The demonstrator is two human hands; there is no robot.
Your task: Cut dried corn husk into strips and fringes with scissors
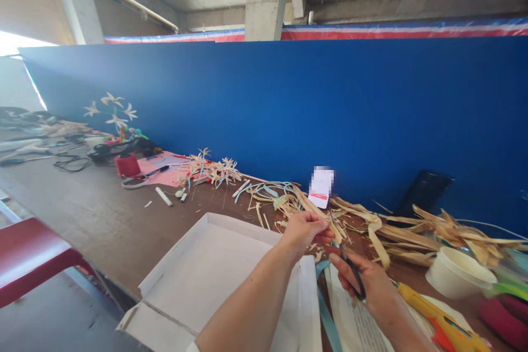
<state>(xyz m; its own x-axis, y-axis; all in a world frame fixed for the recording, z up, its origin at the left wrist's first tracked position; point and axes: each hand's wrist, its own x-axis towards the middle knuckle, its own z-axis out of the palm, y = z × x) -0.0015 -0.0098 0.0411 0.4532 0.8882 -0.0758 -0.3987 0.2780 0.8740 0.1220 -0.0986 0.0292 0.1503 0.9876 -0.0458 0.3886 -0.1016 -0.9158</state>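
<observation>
My left hand pinches a pale, dried husk strip between thumb and fingers, above the table in front of me. In my right hand is a pair of scissors with dark handles. Their blades point up and away, right at the strip's lower end; whether they are cutting into it I cannot tell. Both wrists hang over the right edge of a shallow white cardboard box. Small cut scraps lie on the table around my fingers.
A yellow glue gun and a cream tub sit at right. Behind them lies a heap of dried husks. Several husk flowers lie further left, near a red tape roll. A blue partition closes off the back.
</observation>
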